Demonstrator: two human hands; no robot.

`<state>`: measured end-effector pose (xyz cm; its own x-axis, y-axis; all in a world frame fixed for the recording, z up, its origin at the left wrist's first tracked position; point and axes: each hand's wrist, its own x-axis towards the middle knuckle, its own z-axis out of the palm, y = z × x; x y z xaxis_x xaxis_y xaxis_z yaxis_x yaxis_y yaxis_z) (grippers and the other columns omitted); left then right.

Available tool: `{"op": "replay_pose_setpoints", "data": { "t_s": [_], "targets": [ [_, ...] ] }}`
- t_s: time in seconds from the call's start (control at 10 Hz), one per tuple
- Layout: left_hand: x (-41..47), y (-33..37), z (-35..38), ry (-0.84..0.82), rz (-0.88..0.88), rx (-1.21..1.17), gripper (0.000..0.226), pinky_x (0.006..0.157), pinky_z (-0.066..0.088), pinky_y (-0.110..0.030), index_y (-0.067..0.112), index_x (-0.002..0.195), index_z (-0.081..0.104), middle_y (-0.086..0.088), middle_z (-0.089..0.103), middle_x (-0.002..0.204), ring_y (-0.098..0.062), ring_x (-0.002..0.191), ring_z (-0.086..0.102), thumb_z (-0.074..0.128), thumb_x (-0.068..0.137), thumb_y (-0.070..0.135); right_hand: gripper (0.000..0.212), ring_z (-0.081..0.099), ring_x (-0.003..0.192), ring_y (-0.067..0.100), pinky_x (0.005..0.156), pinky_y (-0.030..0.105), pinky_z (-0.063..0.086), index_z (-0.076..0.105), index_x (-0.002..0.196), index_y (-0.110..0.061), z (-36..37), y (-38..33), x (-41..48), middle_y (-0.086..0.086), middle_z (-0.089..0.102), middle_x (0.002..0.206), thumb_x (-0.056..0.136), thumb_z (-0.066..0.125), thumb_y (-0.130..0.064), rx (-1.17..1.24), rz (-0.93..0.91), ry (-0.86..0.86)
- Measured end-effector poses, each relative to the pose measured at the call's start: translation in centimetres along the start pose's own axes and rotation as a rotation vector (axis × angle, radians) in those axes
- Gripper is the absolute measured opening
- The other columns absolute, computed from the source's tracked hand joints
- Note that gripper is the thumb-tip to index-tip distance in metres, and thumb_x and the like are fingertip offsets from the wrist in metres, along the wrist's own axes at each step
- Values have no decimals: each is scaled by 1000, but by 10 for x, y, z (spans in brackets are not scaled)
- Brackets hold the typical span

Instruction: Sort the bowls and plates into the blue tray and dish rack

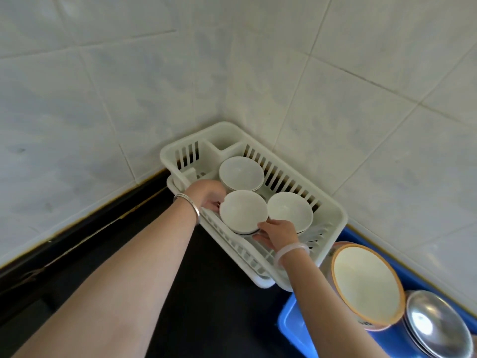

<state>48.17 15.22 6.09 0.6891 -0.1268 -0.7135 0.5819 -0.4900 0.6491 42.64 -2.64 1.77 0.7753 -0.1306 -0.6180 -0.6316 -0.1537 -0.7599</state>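
Observation:
A white plastic dish rack (333, 215) stands in the corner of the black counter against the tiled walls. Inside it are three white bowls: a far bowl (241, 173), a right bowl (290, 211), and a near stack of bowls (242, 211). My left hand (210, 196) grips the left rim of that near stack. My right hand (277, 232) holds its lower right edge, fingers under the rim. At the lower right a blue tray (291, 324) holds a large orange-rimmed bowl (366, 282) and stacked metal bowls (438, 324).
Pale tiled walls (129, 86) close in behind and to the right of the rack. The black counter (206, 293) stretches toward me, with a dark gap along the left wall. The rack's small far compartment (224, 140) is walled off from the bowls.

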Motion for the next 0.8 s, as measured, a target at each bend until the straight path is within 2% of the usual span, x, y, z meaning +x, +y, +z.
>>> {"op": "replay_pose_setpoints", "data": {
  "t_s": [0.1, 0.2, 0.3, 0.4, 0.5, 0.6, 0.7, 0.8],
  "targets": [
    [9, 0, -1, 31, -52, -40, 42, 89, 49, -32, -1, 138, 36, -16, 47, 140, -27, 125, 49, 42, 96, 6, 14, 67, 73, 24, 78, 36, 58, 64, 72, -11, 0, -1, 1, 12, 68, 78, 85, 63, -9, 69, 35, 2],
    [16, 1, 4, 100, -29, 47, 35, 82, 51, -34, 1, 129, 45, -17, 54, 130, -29, 115, 56, 43, 96, 11, 21, 65, 64, 25, 78, 43, 59, 58, 71, -10, 2, -6, 1, 10, 63, 69, 89, 59, -22, -40, 57, 0],
    [17, 0, 11, 221, 32, 386, 29, 80, 50, -36, 2, 113, 56, -18, 61, 117, -31, 98, 61, 39, 95, 18, 25, 63, 60, 24, 78, 42, 56, 55, 74, -11, 3, -9, 0, 9, 64, 67, 91, 53, -30, -131, 39, -12],
    [14, -1, 18, 324, 78, 519, 33, 85, 48, -37, 2, 115, 56, -18, 61, 115, -32, 102, 59, 37, 95, 20, 25, 62, 61, 21, 73, 36, 54, 59, 87, -7, -1, -10, -5, 10, 66, 78, 92, 52, -31, -122, 69, -34],
    [7, -4, 25, 419, 148, 447, 33, 88, 43, -37, 0, 113, 57, -19, 60, 115, -33, 105, 56, 34, 96, 16, 23, 52, 59, 19, 60, 29, 46, 59, 82, -11, -8, -12, -16, 5, 59, 77, 93, 49, -28, -112, 54, -64],
    [-15, -6, 33, 463, 209, 288, 29, 80, 41, -33, 5, 105, 57, -16, 60, 106, -30, 99, 56, 33, 97, 17, 27, 55, 72, 18, 68, 28, 45, 64, 97, -7, -22, -19, -42, 5, 59, 85, 95, 42, -22, -205, -166, -48],
    [-49, -15, 47, 455, 288, 235, 37, 98, 41, -38, 11, 129, 51, -13, 55, 130, -29, 120, 50, 32, 98, 23, 27, 66, 88, 14, 77, 25, 50, 62, 115, -15, -54, -44, -89, -3, 69, 102, 97, 42, -20, 0, -421, 4],
    [-103, -47, 85, 521, 351, 55, 40, 103, 35, -31, 22, 137, 43, -2, 47, 142, -18, 131, 42, 37, 98, 27, 27, 70, 82, 15, 74, 21, 53, 68, 98, -22, -99, -76, -168, 2, 75, 92, 97, 43, -14, 157, -797, 23]
  ]
}}
